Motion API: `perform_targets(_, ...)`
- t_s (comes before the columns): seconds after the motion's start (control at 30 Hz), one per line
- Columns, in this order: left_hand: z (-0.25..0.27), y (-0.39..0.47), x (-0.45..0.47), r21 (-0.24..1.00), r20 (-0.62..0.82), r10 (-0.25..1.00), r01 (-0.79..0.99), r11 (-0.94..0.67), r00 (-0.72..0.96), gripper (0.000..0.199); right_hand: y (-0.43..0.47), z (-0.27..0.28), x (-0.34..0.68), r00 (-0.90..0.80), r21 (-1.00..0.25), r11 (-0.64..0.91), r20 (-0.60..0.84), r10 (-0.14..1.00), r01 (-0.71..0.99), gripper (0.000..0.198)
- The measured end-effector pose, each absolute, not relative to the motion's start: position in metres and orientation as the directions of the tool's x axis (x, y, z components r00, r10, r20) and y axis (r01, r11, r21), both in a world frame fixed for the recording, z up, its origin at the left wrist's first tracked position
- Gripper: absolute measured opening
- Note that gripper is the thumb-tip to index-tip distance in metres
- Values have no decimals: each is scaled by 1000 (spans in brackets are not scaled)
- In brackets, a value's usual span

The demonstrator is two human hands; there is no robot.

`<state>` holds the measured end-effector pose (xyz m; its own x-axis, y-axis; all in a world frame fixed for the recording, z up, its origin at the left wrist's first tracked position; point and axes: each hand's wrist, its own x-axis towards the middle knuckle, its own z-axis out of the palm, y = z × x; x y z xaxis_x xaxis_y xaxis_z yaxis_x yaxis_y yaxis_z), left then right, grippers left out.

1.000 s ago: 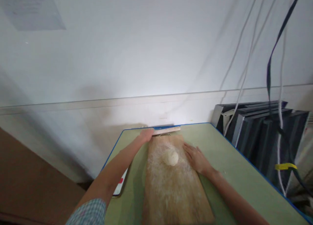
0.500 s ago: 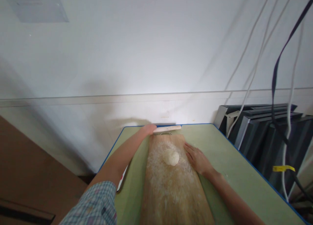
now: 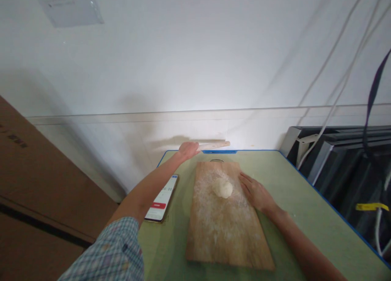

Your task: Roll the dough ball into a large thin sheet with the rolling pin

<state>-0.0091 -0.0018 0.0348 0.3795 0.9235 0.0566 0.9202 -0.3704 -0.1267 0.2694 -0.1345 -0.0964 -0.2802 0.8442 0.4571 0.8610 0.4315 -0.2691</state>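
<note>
My left hand (image 3: 188,150) is wrapped round one end of a wooden rolling pin (image 3: 215,145), which is raised over the far edge of the table and points to the right. A round ball of dough (image 3: 222,188) sits on the floured wooden cutting board (image 3: 227,244), toward its far end. Against the board's right edge rests my right hand (image 3: 255,192), fingers stretched out and holding nothing. It is beside the dough, apart from it.
On the green table (image 3: 293,191), left of the board, lies a phone (image 3: 163,197) with a lit screen, partly behind my left forearm. Dark flat panels (image 3: 345,163) lean at the right under hanging cables. A brown cardboard box (image 3: 39,171) stands at the left.
My left hand has lifted the rolling pin from the table's far edge. The view has shifted, so more of the phone and the board's near edge now show. My right hand stays at the board.
</note>
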Motion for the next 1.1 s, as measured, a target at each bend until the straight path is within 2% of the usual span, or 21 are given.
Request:
perform_targets(0.2, 59, -12, -28, -149, 161, 958, 966, -212, 235, 32, -135, -96, 270, -298, -253, 440, 450, 842, 862, 43)
perform_targets(0.37, 74, -34, -33, -116, 242, 954, 982, -152, 177, 51, -136, -93, 269, -298, -275, 444, 441, 846, 853, 43)
perform_targets(0.53, 73, -66, -32, -86, 261, 945, 980, -179, 195, 50, -137, -91, 267, -287, -299, 431, 422, 860, 851, 45)
perform_targets(0.77, 46, -110, -21, -35, 238, 943, 973, -230, 232, 41, -138, -91, 267, -283, -297, 429, 427, 858, 853, 44)
perform_targets(0.93, 24, -124, -15, 8, 205, 948, 968, -252, 245, 45, -140, -89, 266, -290, -307, 430, 410, 865, 849, 43)
perform_targets(1.0, 18, -126, -13, 16, 192, 945, 961, -275, 267, 46, -141, -87, 265, -272, -332, 438, 444, 854, 835, 40)
perform_targets(1.1, 9, -126, -11, 19, 163, 932, 944, -330, 323, 45, -145, -79, 263, -175, -374, 470, 604, 778, 799, 40)
